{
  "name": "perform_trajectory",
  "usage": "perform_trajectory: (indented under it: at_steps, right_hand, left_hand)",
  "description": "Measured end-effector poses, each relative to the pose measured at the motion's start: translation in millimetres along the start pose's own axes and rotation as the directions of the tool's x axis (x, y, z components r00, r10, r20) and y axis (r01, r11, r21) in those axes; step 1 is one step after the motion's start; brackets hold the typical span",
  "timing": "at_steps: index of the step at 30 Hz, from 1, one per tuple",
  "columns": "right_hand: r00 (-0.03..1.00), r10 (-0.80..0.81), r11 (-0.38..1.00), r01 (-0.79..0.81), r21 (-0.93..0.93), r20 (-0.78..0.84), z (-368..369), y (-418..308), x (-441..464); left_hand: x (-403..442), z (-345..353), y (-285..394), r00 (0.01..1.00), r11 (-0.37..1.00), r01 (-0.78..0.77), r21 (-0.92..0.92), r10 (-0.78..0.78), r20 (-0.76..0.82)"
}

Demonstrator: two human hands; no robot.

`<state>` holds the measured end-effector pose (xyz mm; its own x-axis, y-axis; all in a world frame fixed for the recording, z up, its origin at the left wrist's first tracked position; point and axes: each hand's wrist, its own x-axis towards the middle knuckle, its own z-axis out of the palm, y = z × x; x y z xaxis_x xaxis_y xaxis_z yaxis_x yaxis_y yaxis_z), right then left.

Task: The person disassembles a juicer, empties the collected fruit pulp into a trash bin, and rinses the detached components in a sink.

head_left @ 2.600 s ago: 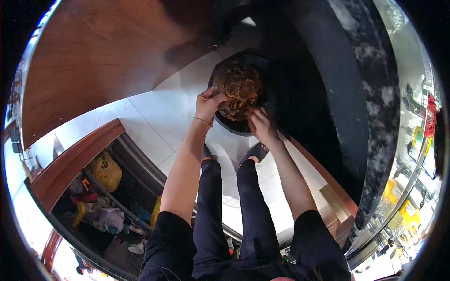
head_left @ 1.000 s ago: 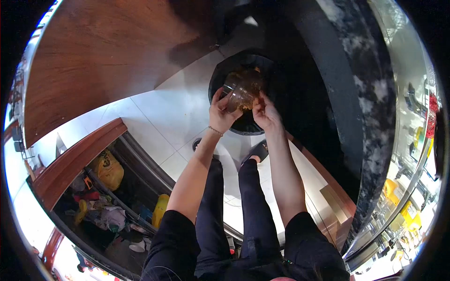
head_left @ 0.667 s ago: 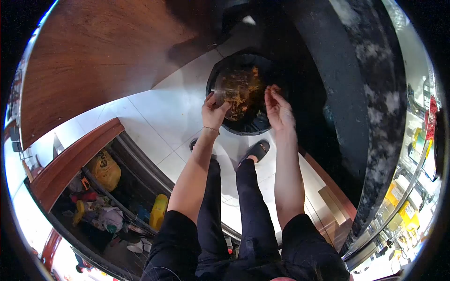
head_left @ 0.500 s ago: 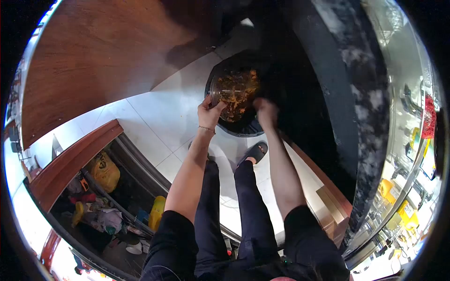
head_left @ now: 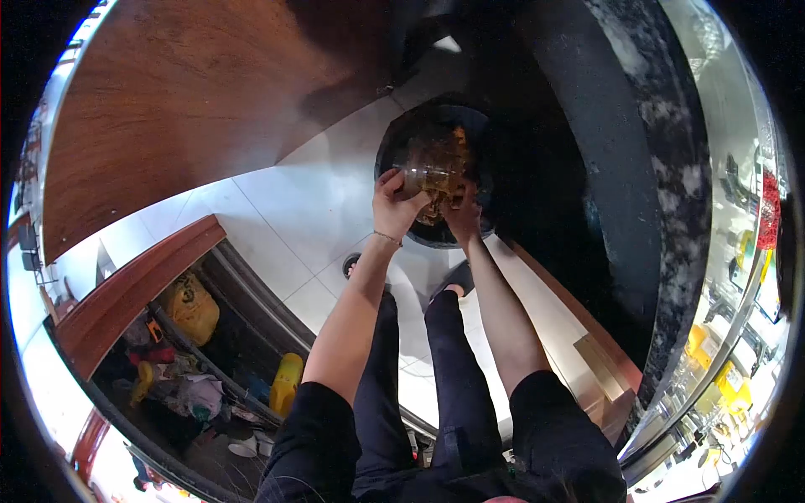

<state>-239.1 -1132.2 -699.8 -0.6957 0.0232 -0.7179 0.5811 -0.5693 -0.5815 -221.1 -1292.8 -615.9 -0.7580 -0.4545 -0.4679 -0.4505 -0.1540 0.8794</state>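
Over a round black bin (head_left: 391,142) on the floor, my left hand (head_left: 397,203) grips a clear, see-through container (head_left: 426,164) by its near left side. The container is tipped on its side, and orange-brown scraps (head_left: 459,141) show through and beyond it. My right hand (head_left: 464,216) has come up to the container's lower right edge, its fingers curled against it. Its fingertips are partly lost in shadow. Where the container ends and the bin's contents begin is hard to make out.
An open drawer (head_left: 210,335) at lower left holds a yellow bag (head_left: 191,308), a yellow bottle (head_left: 286,381) and crumpled items. A brown wooden panel (head_left: 184,109) rises at upper left. To the right runs a black-and-white stone edge (head_left: 667,134). My sandalled feet stand behind the bin.
My right hand has moved from beside the bin's right side left to the container. My left hand and the container have shifted slightly right and down in view.
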Motion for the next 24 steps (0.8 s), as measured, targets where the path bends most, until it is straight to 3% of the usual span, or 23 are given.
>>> perform_trajectory:
  at_steps: [9,13,14,18,19,20,21,22,23,24]
  right_hand:
    - [0.994,0.107,0.994,-0.107,0.012,-0.003,-27,-22,0]
    - [0.988,0.152,0.988,-0.153,0.010,0.030,-32,-36,8]
    - [0.986,0.166,0.986,-0.166,0.013,0.022,-39,-32,1]
    - [0.976,0.216,0.976,-0.217,0.009,0.020,-40,-33,-3]
    - [0.976,0.218,0.976,-0.218,0.006,0.024,-37,-34,-6]
    - [0.985,0.170,0.985,-0.170,0.014,0.013,-34,-35,-11]
    - [0.994,0.110,0.993,-0.110,0.030,0.002,-37,-35,-21]
    - [0.999,0.054,0.998,-0.054,0.045,-0.009,-38,-35,-28]
    - [1.000,0.000,0.999,0.001,0.054,-0.021,-39,-36,-32]
    - [1.000,0.006,0.996,-0.003,0.090,-0.027,-50,-34,-43]
  left_hand:
    - [-18,11,15,0.993,1.000,0.004,-0.027,-0.007,-0.121]
    - [-11,3,9,0.976,0.872,0.189,-0.451,-0.216,-0.008]
    - [-13,3,2,0.975,0.872,0.198,-0.447,-0.222,-0.002]
    - [-1,4,-12,0.813,0.736,0.579,-0.352,-0.487,0.319]
    - [-5,3,-9,0.949,0.943,0.292,-0.163,-0.264,0.171]
    - [-13,2,-7,0.996,0.997,-0.024,0.078,0.018,0.082]
    - [-27,4,-22,0.996,0.996,-0.036,0.078,0.029,0.090]
    - [-39,9,-49,0.983,0.998,0.010,0.069,0.002,-0.185]
    - [-48,12,-74,0.894,0.998,0.056,0.041,-0.031,-0.448]
    - [-62,10,-95,0.870,0.948,0.311,-0.072,-0.314,-0.381]
